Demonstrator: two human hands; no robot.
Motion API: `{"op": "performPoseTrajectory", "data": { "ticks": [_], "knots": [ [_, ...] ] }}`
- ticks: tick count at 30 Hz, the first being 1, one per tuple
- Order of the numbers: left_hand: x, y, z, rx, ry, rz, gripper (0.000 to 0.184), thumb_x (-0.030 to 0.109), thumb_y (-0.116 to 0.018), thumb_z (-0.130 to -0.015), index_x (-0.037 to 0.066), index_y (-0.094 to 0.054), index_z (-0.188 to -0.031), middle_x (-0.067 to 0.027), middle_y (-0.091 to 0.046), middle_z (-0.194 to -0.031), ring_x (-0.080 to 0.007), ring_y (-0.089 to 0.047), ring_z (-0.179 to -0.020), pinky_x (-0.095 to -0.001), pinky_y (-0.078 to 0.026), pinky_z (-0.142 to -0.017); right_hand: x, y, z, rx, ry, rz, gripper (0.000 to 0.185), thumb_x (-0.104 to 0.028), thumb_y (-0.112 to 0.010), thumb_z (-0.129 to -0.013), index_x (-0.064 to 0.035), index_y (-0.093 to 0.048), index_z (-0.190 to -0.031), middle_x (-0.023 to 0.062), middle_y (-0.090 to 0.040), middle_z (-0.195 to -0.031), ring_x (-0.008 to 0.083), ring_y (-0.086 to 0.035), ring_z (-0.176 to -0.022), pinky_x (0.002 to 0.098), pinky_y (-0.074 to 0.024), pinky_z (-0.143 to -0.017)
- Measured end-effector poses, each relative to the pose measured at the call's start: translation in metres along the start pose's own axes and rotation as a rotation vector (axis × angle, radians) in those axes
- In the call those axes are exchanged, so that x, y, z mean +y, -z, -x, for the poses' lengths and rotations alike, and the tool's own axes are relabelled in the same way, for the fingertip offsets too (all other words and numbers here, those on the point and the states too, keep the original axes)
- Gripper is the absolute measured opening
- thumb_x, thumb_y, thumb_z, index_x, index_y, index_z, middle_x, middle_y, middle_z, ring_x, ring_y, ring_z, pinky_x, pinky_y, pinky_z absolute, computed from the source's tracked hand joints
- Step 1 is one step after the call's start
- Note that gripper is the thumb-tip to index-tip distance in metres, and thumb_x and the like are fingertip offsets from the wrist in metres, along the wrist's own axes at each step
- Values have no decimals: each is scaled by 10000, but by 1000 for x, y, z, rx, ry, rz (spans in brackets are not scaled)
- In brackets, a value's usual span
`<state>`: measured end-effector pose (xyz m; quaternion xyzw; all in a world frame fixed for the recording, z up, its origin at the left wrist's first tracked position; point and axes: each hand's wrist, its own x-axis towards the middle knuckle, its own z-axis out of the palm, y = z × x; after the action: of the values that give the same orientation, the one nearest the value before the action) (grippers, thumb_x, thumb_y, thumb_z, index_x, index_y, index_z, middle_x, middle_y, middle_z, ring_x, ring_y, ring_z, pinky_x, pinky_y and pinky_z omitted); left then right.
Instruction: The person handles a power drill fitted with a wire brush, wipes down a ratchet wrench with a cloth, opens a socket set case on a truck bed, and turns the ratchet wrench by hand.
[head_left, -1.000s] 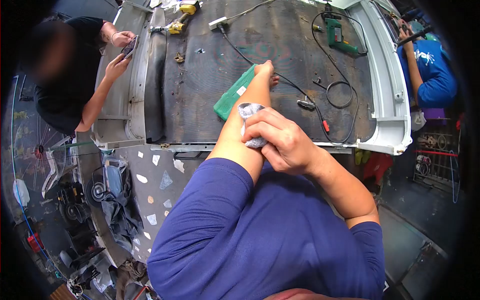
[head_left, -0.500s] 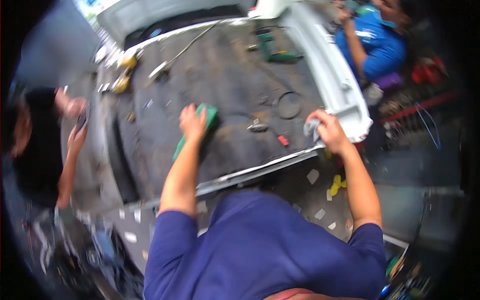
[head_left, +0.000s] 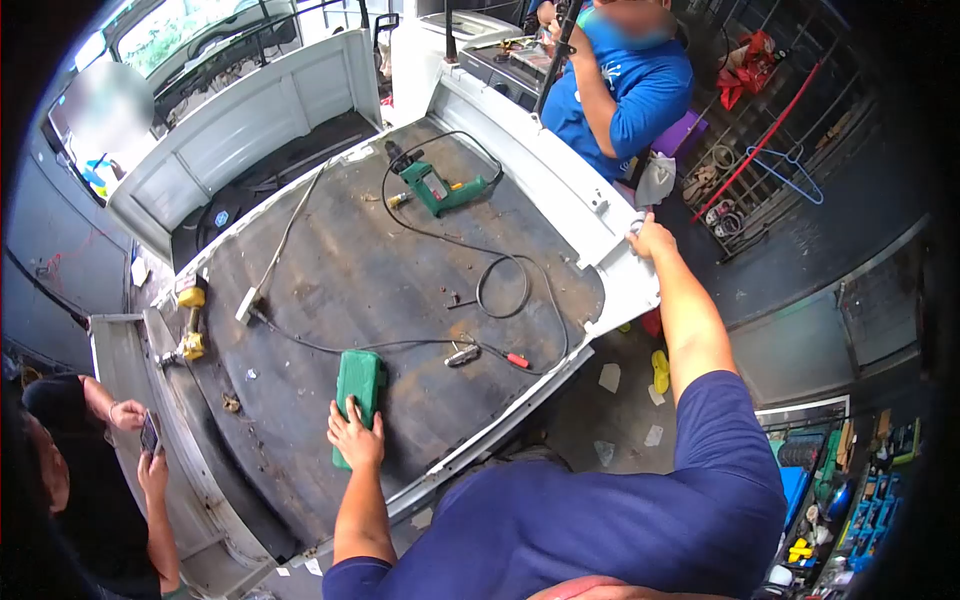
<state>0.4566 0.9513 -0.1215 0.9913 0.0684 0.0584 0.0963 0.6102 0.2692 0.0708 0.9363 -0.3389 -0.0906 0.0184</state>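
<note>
My left hand [head_left: 355, 432] lies across the lower half of a closed green plastic case [head_left: 361, 380], its fingers and thumb spanning the case's width on the dark truck bed [head_left: 300, 300]. At the right, my right hand [head_left: 653, 238] is closed on a small crumpled pale rag [head_left: 636, 224], mostly covered by the fingers, at the white side wall [head_left: 570, 185]. Between the hands lie a small metal drill chuck-like piece [head_left: 462, 356] and a red-ended cable plug [head_left: 517, 361]. A green corded power drill [head_left: 437, 190] rests farther back.
A yellow cordless drill [head_left: 192, 320] sits by the left wheel arch. A white power strip [head_left: 248, 306] and looping black cable [head_left: 480, 285] cross the bed. One person with a phone [head_left: 150, 432] is at left; another in a blue shirt [head_left: 640, 100] stands beyond the right wall.
The view has shifted and sharpened. My left hand now sits nearer the case's close end, and the case stands more lengthwise. My right hand has moved farther along the white side wall.
</note>
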Motion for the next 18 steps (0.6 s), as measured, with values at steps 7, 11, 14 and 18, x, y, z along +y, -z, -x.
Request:
{"op": "performPoseTrajectory", "data": {
  "ticks": [7, 11, 14, 18],
  "knots": [
    [0, -2, -3, -1, 22, 21, 743, 448, -729, -802, 212, -428, -1439, -161, -366, -1534, -366, -391, -1377, -527, -316, -1094, -1, 32, 16, -33, 128, 36, 864, -525, -738, -845, 30, -403, -1417, 240, -631, -1287, 376, -623, -1190, 446, -506, -985],
    [-1, -5, -3, 10, 24, 5, 732, 452, -741, -776, 214, -457, -1408, -171, -376, -1528, -378, -410, -1356, -524, -326, -1079, 5, 23, 13, -1, 153, -5, 867, -522, -725, -853, 49, -393, -1414, 256, -633, -1266, 394, -619, -1179, 452, -504, -984],
    [-2, -6, -3, -13, 23, -14, 747, 463, -731, -786, 214, -438, -1426, -165, -360, -1539, -367, -394, -1370, -519, -318, -1087, 8, 19, 10, 8, 167, -16, 880, -520, -722, -854, 54, -379, -1426, 260, -631, -1266, 393, -618, -1180, 452, -500, -987],
    [-1, -4, -5, -47, 37, -25, 753, 480, -716, -798, 212, -426, -1440, -155, -351, -1549, -354, -379, -1386, -509, -307, -1096, 10, 17, 7, -2, 172, -8, 888, -515, -726, -851, 55, -374, -1434, 265, -629, -1267, 394, -616, -1180, 453, -496, -992]
  ]
}}
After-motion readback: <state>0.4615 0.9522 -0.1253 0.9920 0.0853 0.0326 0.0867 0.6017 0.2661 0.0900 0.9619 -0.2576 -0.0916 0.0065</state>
